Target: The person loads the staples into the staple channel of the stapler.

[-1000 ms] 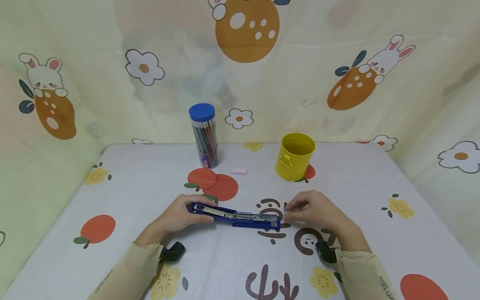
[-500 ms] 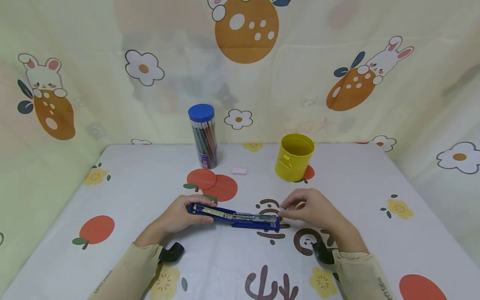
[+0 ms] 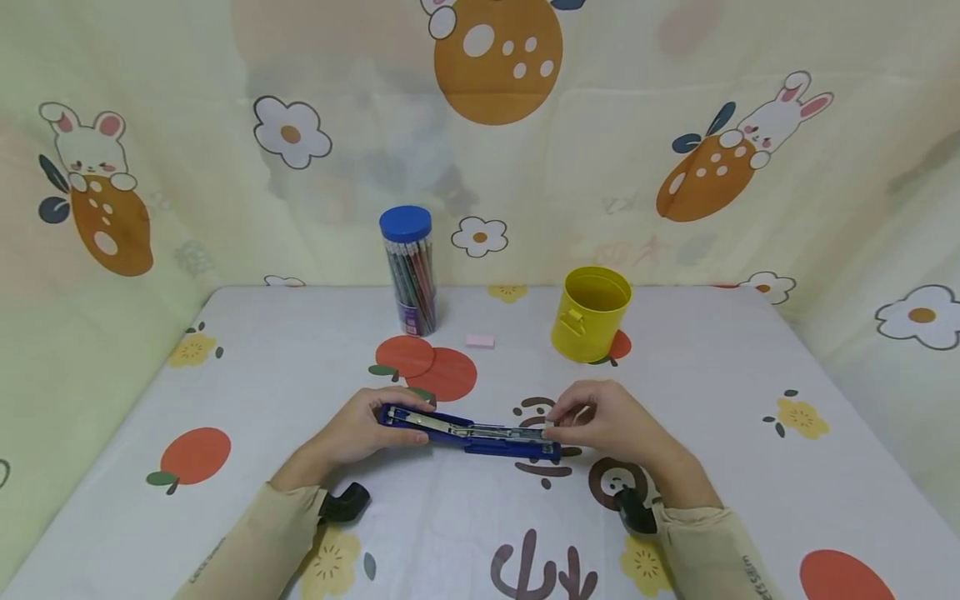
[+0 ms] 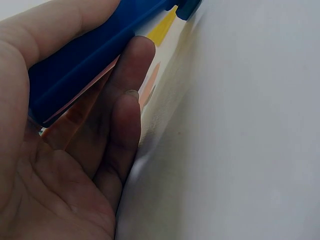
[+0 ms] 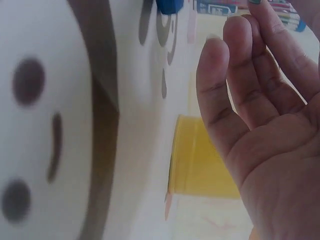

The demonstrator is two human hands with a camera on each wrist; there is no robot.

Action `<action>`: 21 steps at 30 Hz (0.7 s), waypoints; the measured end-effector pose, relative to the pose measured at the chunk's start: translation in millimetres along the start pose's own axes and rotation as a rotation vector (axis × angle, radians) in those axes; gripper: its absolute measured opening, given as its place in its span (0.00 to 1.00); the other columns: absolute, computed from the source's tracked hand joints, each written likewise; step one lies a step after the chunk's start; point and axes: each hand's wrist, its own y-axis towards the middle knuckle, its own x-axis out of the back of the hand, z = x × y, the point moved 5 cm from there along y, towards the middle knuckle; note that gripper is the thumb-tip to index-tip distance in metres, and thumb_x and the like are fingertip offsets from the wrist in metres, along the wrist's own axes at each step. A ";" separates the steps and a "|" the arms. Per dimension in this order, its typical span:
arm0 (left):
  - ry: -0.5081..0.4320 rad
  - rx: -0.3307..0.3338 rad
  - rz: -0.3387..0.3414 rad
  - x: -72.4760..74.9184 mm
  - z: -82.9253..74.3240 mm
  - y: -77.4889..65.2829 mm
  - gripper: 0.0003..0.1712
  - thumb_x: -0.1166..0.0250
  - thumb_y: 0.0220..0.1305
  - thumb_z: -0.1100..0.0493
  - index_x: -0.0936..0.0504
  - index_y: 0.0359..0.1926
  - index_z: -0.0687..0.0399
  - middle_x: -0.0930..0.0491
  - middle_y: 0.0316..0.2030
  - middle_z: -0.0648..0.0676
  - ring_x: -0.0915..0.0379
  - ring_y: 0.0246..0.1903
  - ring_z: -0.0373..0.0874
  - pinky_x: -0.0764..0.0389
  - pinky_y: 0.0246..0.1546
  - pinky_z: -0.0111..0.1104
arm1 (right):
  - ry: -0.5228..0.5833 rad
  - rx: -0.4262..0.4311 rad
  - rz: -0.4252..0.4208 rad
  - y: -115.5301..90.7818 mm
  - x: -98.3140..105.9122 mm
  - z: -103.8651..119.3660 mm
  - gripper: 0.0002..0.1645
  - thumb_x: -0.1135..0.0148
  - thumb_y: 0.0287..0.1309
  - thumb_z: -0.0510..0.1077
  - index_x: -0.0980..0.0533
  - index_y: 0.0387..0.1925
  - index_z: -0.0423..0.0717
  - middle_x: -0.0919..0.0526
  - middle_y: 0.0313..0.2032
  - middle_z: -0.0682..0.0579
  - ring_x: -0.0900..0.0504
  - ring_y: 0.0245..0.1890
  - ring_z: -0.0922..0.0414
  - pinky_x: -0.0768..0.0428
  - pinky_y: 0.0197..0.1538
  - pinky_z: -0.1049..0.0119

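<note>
A blue stapler [image 3: 510, 447] lies opened lengthwise in the head view, its metal staple channel facing up. My left hand [image 3: 360, 429] grips its left end between thumb and fingers; the left wrist view shows the blue body [image 4: 82, 70] against that hand. Over the stapler's right end, my right hand [image 3: 618, 425] pinches a small silvery strip of staples [image 3: 549, 424] at the channel, mostly covered by the fingertips. In the right wrist view several fingers [image 5: 212, 70] are bent toward the blue stapler tip [image 5: 169, 5], and the strip is hidden.
Behind the stapler, a pink eraser [image 3: 480, 341] lies on the patterned tablecloth [image 3: 300, 367]. A clear jar of pencils with a blue lid [image 3: 406, 223] stands at the back left of it, a yellow bucket [image 3: 585, 329] at the back right. A printed curtain [image 3: 360, 200] hangs behind.
My right hand has moved left, from just beyond the stapler's right end to over its channel, still pinching the small strip. My left hand and the stapler have stayed in place.
</note>
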 end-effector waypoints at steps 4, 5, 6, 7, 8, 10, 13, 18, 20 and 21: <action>0.008 0.008 -0.004 0.2 0.8 -0.1 0.22 0.20 0.53 0.58 0.12 0.50 0.50 0.16 0.51 0.49 0.25 0.54 0.50 0.23 0.51 0.35 | 0.009 -0.006 0.023 2.1 -5.9 0.9 0.07 0.23 0.54 0.47 0.14 0.34 0.53 0.17 0.32 0.58 0.21 0.36 0.53 0.18 0.41 0.64; 0.010 0.010 -0.005 0.2 1.0 -0.1 0.22 0.20 0.53 0.58 0.12 0.50 0.50 0.16 0.51 0.49 0.25 0.54 0.49 0.23 0.51 0.35 | 0.010 -0.006 0.026 2.4 -6.8 1.2 0.07 0.23 0.54 0.47 0.14 0.34 0.53 0.17 0.32 0.58 0.21 0.35 0.53 0.19 0.41 0.64; 0.010 0.012 -0.005 0.2 1.1 -0.3 0.22 0.20 0.53 0.58 0.12 0.50 0.49 0.16 0.51 0.49 0.25 0.54 0.49 0.23 0.51 0.35 | 0.007 -0.005 0.027 2.6 -7.4 1.4 0.07 0.23 0.54 0.47 0.14 0.34 0.54 0.17 0.32 0.58 0.21 0.35 0.53 0.19 0.41 0.64; 0.008 0.013 -0.004 0.2 1.4 -0.3 0.22 0.20 0.53 0.58 0.12 0.50 0.49 0.16 0.51 0.49 0.25 0.54 0.49 0.23 0.51 0.35 | 0.005 -0.005 0.028 2.8 -7.9 1.4 0.07 0.23 0.54 0.47 0.14 0.34 0.54 0.17 0.31 0.58 0.21 0.35 0.53 0.19 0.41 0.64; 0.009 0.013 -0.004 0.2 1.4 -0.3 0.22 0.20 0.53 0.58 0.12 0.50 0.49 0.16 0.51 0.49 0.25 0.54 0.49 0.23 0.51 0.36 | 0.001 -0.005 0.029 2.9 -8.3 1.4 0.07 0.23 0.54 0.47 0.14 0.34 0.54 0.17 0.31 0.58 0.21 0.35 0.53 0.19 0.41 0.64; 0.009 0.011 -0.003 0.0 1.5 0.0 0.22 0.20 0.53 0.58 0.12 0.50 0.49 0.16 0.51 0.49 0.25 0.54 0.50 0.23 0.51 0.36 | -0.002 -0.004 0.029 2.9 -8.4 1.2 0.07 0.23 0.54 0.47 0.14 0.34 0.53 0.18 0.31 0.58 0.21 0.35 0.53 0.19 0.41 0.64; 0.008 0.010 -0.002 0.0 1.2 0.1 0.21 0.20 0.52 0.58 0.12 0.50 0.48 0.16 0.51 0.48 0.25 0.54 0.49 0.23 0.51 0.36 | -0.001 -0.002 0.031 3.0 -8.5 0.5 0.07 0.23 0.54 0.47 0.14 0.34 0.53 0.18 0.31 0.58 0.21 0.35 0.54 0.19 0.41 0.65; 0.011 0.002 0.003 -0.1 1.1 0.9 0.22 0.20 0.53 0.57 0.12 0.51 0.51 0.16 0.51 0.48 0.25 0.54 0.50 0.23 0.51 0.36 | 0.006 0.005 0.032 3.5 -8.9 0.8 0.07 0.22 0.54 0.47 0.14 0.34 0.53 0.17 0.31 0.58 0.21 0.35 0.53 0.19 0.41 0.64; 0.011 -0.004 0.003 0.1 1.2 1.3 0.22 0.20 0.53 0.58 0.12 0.51 0.52 0.16 0.51 0.48 0.26 0.54 0.50 0.24 0.51 0.36 | 0.005 0.006 0.035 3.9 -9.2 1.1 0.07 0.22 0.54 0.47 0.14 0.34 0.54 0.18 0.31 0.58 0.21 0.35 0.53 0.19 0.41 0.64; 0.012 -0.006 0.003 0.2 1.0 1.4 0.22 0.20 0.53 0.58 0.12 0.51 0.51 0.16 0.51 0.49 0.26 0.54 0.50 0.24 0.51 0.36 | 0.004 0.007 0.035 4.0 -9.1 1.2 0.07 0.23 0.54 0.47 0.14 0.34 0.54 0.18 0.31 0.58 0.21 0.35 0.53 0.19 0.41 0.64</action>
